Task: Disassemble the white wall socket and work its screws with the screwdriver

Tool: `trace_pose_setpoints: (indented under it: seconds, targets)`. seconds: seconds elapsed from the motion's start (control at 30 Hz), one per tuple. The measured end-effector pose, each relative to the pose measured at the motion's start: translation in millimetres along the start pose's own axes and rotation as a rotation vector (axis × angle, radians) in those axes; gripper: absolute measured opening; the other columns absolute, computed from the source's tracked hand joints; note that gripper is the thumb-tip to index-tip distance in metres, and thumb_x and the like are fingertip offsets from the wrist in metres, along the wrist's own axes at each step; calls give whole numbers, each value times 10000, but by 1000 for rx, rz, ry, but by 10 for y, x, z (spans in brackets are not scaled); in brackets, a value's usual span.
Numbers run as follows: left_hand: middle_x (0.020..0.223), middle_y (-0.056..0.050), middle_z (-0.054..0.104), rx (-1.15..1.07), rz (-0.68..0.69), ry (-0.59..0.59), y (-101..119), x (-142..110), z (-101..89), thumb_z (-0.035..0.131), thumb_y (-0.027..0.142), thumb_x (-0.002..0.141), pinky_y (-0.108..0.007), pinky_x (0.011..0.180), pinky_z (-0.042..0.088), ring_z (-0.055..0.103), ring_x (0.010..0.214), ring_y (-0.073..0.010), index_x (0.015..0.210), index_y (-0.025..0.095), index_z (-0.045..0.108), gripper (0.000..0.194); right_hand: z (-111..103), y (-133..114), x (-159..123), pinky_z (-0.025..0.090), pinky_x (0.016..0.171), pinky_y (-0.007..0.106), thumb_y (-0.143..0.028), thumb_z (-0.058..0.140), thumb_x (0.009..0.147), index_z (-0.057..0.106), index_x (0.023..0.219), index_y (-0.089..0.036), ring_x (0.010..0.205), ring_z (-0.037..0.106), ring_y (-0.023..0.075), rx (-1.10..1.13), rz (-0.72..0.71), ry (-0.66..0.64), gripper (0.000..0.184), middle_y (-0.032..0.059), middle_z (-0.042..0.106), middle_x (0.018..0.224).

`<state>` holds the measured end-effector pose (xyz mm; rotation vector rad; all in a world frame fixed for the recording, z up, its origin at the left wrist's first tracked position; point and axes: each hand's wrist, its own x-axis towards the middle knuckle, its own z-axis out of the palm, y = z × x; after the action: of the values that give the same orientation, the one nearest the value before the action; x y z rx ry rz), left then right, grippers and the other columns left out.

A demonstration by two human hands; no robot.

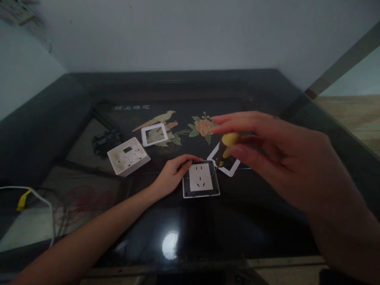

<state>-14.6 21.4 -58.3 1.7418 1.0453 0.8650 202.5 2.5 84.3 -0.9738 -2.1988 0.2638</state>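
Note:
A white wall socket (201, 177) in a dark frame lies flat on the black glass table (208, 233). My left hand (172, 174) rests on the table with its fingers against the socket's left top edge. My right hand (276, 154) is raised close to the camera and grips a screwdriver (225, 148) with a yellow and black handle. The screwdriver's tip points down at the socket's upper right corner.
A white mounting box (128, 156) stands to the left, with a black part (105, 141) behind it. One white square frame (154, 134) lies behind the socket, another (230, 169) partly under the screwdriver. A white cable with a yellow tag (25, 198) runs at far left.

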Motion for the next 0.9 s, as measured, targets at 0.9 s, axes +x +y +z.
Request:
trace_pose_setpoints:
  seconds: [0.9]
  targets:
    - [1090, -52, 736, -2, 3, -1, 10, -2, -4, 448, 226, 984, -353, 894, 520, 674, 992, -196, 1107, 194, 669, 255, -11, -11, -1, 583, 853, 328, -259, 648, 899, 681, 1073, -214, 1017, 692, 223, -88, -14, 12, 183, 45, 726, 1093]
